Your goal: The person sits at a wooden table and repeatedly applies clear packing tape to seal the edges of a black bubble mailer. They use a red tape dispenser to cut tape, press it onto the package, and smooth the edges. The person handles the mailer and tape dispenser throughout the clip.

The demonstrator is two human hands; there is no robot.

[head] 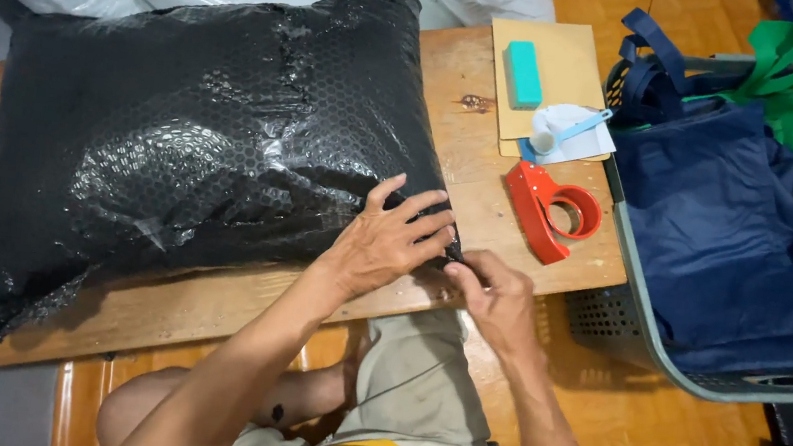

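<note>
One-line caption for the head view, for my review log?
Both hands, left flat and right pinching, work the corner of a black bubble-wrap package on a wooden board beside a red tape dispenser.

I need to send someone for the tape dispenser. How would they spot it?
On the wooden board, look right of the big black bubble-wrap parcel, near the basket of blue cloth. The tape dispenser is the only red thing, a handle ending in a ring, just below the brown envelope.

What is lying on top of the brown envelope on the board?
On the brown envelope lie a teal block and, at its near end, a white sheet carrying a small blue-handled tool. Anything under that sheet, or inside the envelope, is hidden.
</note>
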